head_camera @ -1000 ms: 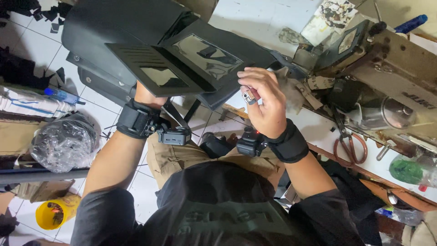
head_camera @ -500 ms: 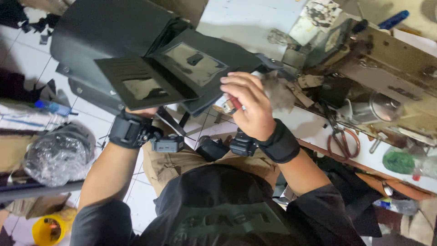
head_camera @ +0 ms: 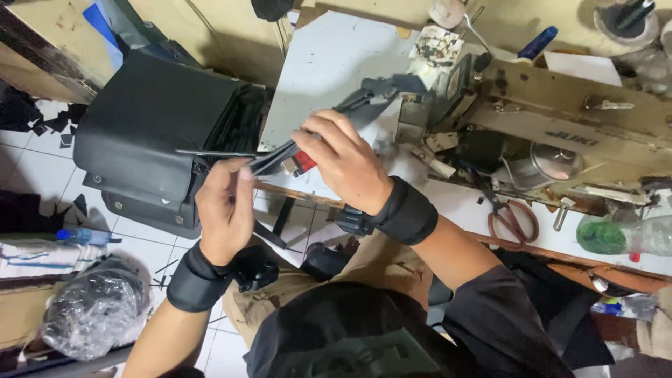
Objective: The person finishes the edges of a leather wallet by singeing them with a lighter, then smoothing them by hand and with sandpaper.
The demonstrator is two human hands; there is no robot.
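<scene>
the left hand (head_camera: 222, 210) is closed in a pinch on the near edge of a thin black panel (head_camera: 269, 162), thumb and fingers gripping it just off the front edge of the tabletop (head_camera: 329, 77). the right hand (head_camera: 343, 164) is curled shut around a small red-and-silver lighter (head_camera: 299, 162), held against the same panel edge, touching or very nearly touching the left hand's grip point; no flame can be made out. both wrists carry black bands.

the panel belongs to a strip of black material (head_camera: 371, 98) that runs up across the tabletop toward the sewing machine (head_camera: 560, 119). a finished black bag (head_camera: 150, 126) lies to the left, beside the tabletop and over the tiled floor (head_camera: 42, 175). red-handled scissors (head_camera: 511, 217) lie on the tabletop well to the right, near a green-capped plastic bottle (head_camera: 616, 236). a clear sack of black scraps (head_camera: 91, 315) sits on the floor at lower left.

judgement: the step in hand appears to be edge finishing, with the lighter brought to the cut edge of the panel. the next move calls for a steady pinch from the left hand, fingers kept clear of the lighter tip, and a short, controlled pass along the edge so the material does not scorch.
</scene>
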